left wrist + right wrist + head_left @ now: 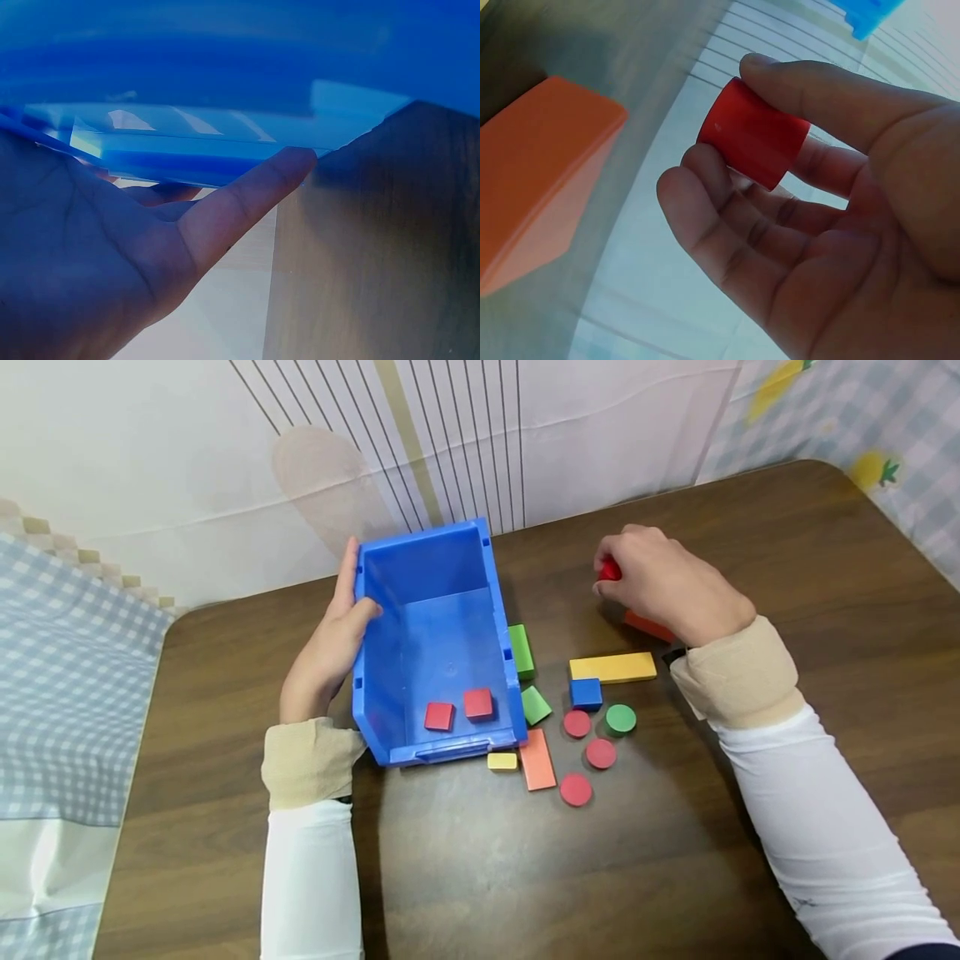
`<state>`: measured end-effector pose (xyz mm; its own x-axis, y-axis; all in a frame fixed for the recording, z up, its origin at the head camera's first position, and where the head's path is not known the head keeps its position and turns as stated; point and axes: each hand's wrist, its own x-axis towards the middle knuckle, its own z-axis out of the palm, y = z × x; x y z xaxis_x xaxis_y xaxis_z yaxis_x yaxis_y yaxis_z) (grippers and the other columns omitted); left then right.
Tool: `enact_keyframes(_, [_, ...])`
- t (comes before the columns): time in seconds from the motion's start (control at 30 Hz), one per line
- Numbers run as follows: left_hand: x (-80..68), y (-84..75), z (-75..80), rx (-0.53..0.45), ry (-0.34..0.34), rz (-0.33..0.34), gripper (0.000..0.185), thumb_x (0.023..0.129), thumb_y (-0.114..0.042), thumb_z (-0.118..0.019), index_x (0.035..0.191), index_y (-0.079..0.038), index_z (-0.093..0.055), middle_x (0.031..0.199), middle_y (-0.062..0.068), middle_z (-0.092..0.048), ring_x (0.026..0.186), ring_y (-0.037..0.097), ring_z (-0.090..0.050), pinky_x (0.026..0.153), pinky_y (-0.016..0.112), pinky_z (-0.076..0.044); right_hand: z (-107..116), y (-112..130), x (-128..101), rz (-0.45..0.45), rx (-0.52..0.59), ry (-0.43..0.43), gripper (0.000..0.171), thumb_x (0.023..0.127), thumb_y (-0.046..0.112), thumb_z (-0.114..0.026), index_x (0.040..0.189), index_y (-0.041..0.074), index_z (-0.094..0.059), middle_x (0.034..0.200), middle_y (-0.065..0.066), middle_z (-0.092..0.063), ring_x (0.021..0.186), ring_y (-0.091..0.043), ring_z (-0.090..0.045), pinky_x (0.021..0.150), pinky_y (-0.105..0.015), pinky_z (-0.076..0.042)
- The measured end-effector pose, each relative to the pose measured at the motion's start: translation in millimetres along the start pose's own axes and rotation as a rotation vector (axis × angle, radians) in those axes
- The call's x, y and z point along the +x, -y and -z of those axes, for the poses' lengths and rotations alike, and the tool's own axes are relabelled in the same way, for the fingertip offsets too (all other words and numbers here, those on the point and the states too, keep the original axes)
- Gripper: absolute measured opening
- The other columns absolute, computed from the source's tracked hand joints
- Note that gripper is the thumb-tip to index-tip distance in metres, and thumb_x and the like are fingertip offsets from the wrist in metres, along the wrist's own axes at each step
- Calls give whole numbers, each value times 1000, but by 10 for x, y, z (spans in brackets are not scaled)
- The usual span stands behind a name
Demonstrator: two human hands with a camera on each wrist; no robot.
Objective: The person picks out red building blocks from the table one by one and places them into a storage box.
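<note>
My left hand point(333, 639) grips the left wall of a blue plastic bin point(513, 672), thumb over the rim and fingers along the outside. Two red cubes lie inside near its front: one red cube point(438, 717) beside another red cube point(477, 703). In the left wrist view the hand point(150, 247) lies against the bin's blue wall point(187, 67). To the right of the bin, my right hand point(663, 581) pinches a red cylinder block point(754, 135) between thumb and fingers. An orange block point(648, 627) lies on the table below that hand, partly hidden by it.
Right of the bin lie a yellow bar point(612, 667), a blue block point(586, 694), a green disc point(620, 720) and several red discs point(576, 789). Against its side and front are green blocks point(536, 705), an orange plank point(537, 761) and a small yellow block point(502, 762). A curtain point(600, 435) hangs behind.
</note>
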<state>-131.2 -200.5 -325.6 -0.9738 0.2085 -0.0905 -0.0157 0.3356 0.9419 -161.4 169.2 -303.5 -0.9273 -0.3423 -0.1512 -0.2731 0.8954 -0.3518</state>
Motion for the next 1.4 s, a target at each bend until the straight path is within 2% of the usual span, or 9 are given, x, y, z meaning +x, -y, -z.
enact_keyframes(0.23, [5, -31, -27, -12, 1, 1, 87, 98, -12, -36, 170, -35, 9, 176, -13, 10, 163, 19, 3, 129, 56, -9, 46, 81, -57, 31, -18, -13, 29, 100, 14, -69, 122, -5, -66, 120, -26, -61, 108, -40, -57, 93, -56, -52])
enact_keyframes(0.57, [-10, -28, -26, -19, 7, 14, 87, 98, -12, -35, 169, -38, 9, 176, -13, 11, 163, 22, 2, 128, 60, -11, 57, 213, -141, 60, -5, -25, 25, 101, 15, -68, 119, -3, -65, 118, -23, -59, 101, -38, -57, 85, -51, -54])
enact_keyframes(0.87, [-40, -21, -30, -16, 5, 24, 86, 99, -13, -35, 169, -38, 9, 176, -12, 10, 163, 22, 3, 128, 59, -10, 54, 289, -169, 69, -16, -29, 27, 100, 14, -69, 121, -3, -66, 118, -23, -60, 101, -37, -58, 86, -51, -55])
enact_keyframes(1.4, [-23, -76, -34, -27, 3, 8, 86, 99, -13, -35, 169, -36, 10, 176, -12, 10, 163, 20, 2, 128, 59, -12, 143, 432, -262, 137, -13, -95, 24, 101, 16, -71, 118, 0, -67, 117, -20, -59, 98, -36, -62, 84, -50, -55])
